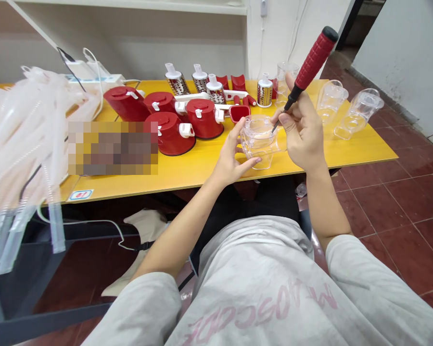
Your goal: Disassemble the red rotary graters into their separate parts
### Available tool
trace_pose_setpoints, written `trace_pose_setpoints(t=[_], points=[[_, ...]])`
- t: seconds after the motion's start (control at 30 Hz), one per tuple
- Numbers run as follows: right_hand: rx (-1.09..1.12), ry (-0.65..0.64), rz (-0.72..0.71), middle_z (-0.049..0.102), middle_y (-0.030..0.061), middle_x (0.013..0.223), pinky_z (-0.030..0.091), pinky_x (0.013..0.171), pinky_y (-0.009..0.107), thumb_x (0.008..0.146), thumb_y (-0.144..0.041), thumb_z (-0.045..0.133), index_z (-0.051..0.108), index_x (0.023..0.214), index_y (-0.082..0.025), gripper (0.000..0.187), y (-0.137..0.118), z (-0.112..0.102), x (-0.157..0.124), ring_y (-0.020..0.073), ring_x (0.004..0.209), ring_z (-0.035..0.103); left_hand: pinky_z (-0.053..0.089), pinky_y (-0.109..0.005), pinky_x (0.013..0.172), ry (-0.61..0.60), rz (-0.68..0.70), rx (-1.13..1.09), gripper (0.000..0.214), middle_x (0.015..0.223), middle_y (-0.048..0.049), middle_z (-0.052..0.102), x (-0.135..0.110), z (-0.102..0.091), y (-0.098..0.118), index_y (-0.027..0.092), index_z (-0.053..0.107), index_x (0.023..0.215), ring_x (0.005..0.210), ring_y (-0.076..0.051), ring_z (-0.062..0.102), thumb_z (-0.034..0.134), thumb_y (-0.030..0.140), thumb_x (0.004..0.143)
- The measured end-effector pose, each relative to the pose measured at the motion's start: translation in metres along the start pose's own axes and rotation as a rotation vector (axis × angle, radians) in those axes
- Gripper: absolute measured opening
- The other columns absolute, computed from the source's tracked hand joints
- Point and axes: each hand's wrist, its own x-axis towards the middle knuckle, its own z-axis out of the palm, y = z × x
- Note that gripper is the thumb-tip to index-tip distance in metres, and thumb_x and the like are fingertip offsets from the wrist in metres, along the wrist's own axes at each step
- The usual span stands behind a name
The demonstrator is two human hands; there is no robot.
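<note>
My left hand [234, 156] is closed around the side of a clear plastic housing [261, 156], steadying it at the front of the yellow table. In my right hand [303, 129] is a screwdriver [312, 62] with a red ribbed handle and black end cap. It slants down to the left, its thin dark tip at the housing's upper rim. Whether the tip sits on a screw is too small to tell. Beyond the hands stand metal grater drums [264, 91] with white stems. Red bases [205, 117] with white knobs are left of my left hand.
More clear housings [361, 113] stand at the table's right end, and another clear piece [283, 79] behind my right hand. Clear plastic strips [29, 144] hang over the left edge. A power strip with cables [94, 77] lies at the back left. The yellow table's [368, 149] edge is close to my lap.
</note>
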Motion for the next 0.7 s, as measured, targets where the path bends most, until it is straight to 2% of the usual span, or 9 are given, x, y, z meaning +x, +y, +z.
trace_pose_setpoints(t=[0.2,0.43,0.57,0.7], points=[[0.018,-0.018,0.011,0.083,0.0054,0.116,0.074,0.110,0.052,0.118,-0.080,0.036,0.049,0.176,-0.041,0.071,-0.004,-0.002,0.000,0.0275,0.116,0.086,0.072,-0.054,0.108,-0.006,-0.025,-0.004,0.120,0.187,-0.0199,0.040,-0.001,0.000,-0.001,0.047,0.013,0.190,0.144,-0.039,0.073,0.086,0.074,0.098],[0.033,-0.022,0.029,0.084,0.0047,0.120,0.074,0.107,0.049,0.119,-0.076,0.039,0.039,0.181,-0.043,0.070,-0.013,-0.002,-0.001,0.0254,0.107,0.085,0.066,-0.061,0.119,-0.026,-0.020,0.001,0.119,0.189,-0.0179,0.036,-0.002,0.000,-0.003,0.049,0.007,0.190,0.150,-0.042,0.069,0.080,0.078,0.100],[0.037,-0.032,0.034,0.084,0.0050,0.127,0.074,0.107,0.048,0.119,-0.076,0.040,0.035,0.183,-0.044,0.072,-0.016,-0.004,-0.001,0.0245,0.108,0.085,0.068,-0.059,0.116,-0.026,-0.033,0.000,0.121,0.189,-0.0179,0.037,-0.002,0.000,-0.003,0.048,0.007,0.190,0.148,-0.042,0.071,0.082,0.077,0.099],[0.027,-0.047,0.048,0.084,0.0044,0.119,0.074,0.109,0.047,0.120,-0.075,0.040,0.029,0.187,-0.043,0.075,-0.013,-0.003,-0.002,0.0240,0.110,0.085,0.068,-0.059,0.116,-0.033,-0.034,0.002,0.122,0.189,-0.0182,0.037,-0.001,-0.001,-0.003,0.048,0.007,0.190,0.149,-0.042,0.070,0.082,0.078,0.099]])
